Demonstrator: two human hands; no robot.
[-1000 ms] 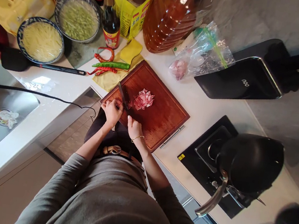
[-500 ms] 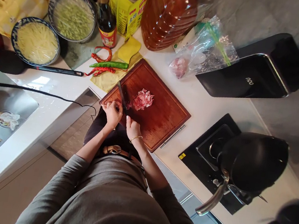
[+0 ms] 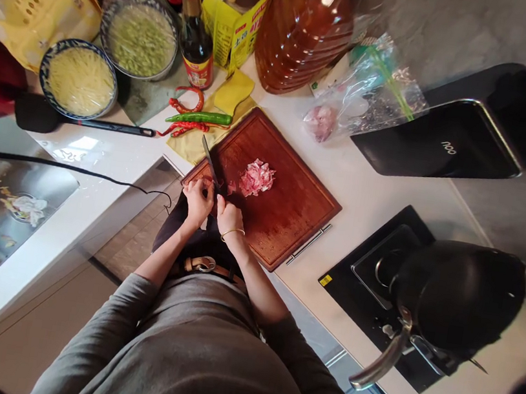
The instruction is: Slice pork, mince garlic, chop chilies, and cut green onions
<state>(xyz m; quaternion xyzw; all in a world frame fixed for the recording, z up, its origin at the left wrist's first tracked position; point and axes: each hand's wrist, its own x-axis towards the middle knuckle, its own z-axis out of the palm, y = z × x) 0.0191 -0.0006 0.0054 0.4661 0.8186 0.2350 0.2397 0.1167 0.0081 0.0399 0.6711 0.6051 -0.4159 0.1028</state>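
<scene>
Gripping the knife (image 3: 210, 162) in a closed left hand (image 3: 199, 198), blade angling toward the upper left, the curled right hand (image 3: 230, 213) sits nearer the sliced meat (image 3: 256, 177) on the cutting board (image 3: 291, 207).

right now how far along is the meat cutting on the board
Done: a pile of cut meat sits mid cutting board. In hand: the right hand grips the knife, its blade beside the left hand, which presses something small at the board's near corner; I can't tell how much remains there. Left: the green chili and red chilies lie whole on the yellow cloth.
</scene>
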